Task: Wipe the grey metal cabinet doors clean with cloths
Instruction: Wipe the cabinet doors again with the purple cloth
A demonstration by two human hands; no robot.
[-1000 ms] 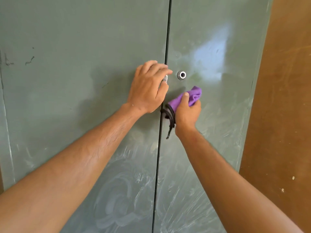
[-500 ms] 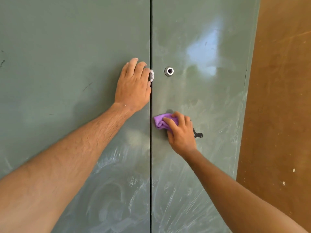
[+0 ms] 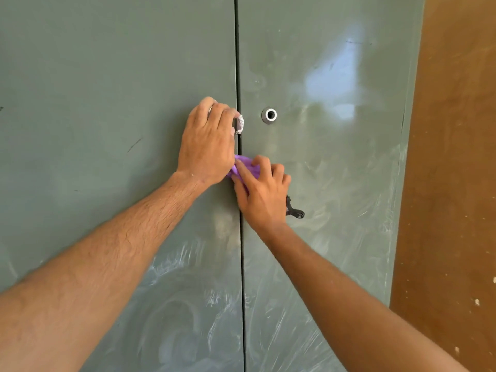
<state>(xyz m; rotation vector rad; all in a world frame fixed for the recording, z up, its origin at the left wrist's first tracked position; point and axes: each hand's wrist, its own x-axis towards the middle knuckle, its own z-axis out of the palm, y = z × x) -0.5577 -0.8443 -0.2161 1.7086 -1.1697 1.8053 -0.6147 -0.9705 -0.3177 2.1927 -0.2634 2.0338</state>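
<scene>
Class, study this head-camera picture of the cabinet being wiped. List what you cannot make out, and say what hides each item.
1. Purple cloth: mostly covered by the right hand and the left hand; its full shape is hidden.
2. White object in the left hand: only an edge shows past the fingers, so cloth or handle is unclear.
3. Black strap: its upper end is hidden behind the right hand.
4. Cabinet doors: top and bottom are cut off by the frame.

Both forearms are showing bare – no sleeves, no watch. Right hand (image 3: 264, 193) is wearing a black strap (image 3: 294, 210) dangling by the wrist – left hand (image 3: 206, 146) is wearing nothing.
</scene>
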